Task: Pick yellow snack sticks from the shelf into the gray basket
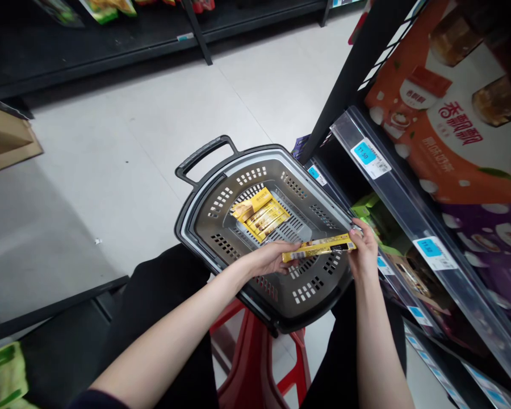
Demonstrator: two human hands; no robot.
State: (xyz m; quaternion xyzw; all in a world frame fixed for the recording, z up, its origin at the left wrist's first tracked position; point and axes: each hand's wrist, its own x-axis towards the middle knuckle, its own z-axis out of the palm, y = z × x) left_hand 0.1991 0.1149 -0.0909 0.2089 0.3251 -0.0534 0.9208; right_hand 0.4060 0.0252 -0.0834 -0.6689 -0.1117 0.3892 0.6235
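Note:
A slim yellow packet [319, 246] is held level above the shopping basket, one end in each hand. My left hand [275, 258] grips its left end between thumb and fingers. At the right end, my right hand [363, 241] is closed on it, close to the basket's rim. Below, the grey and black shopping basket [327, 304] has slotted walls and one handle raised at its far left. Several more yellow packets [264, 218] lie in the bottom of the basket, partly overlapping. Small print on the held packet is too blurred to read.
Beneath the basket stands a red plastic stool [249, 363] between my legs. Shelves with price labels [370, 158] and large drink boxes [447, 125] rise close on the right. A low black shelf [111, 74] runs along the back; a cardboard box [6, 136] sits at left.

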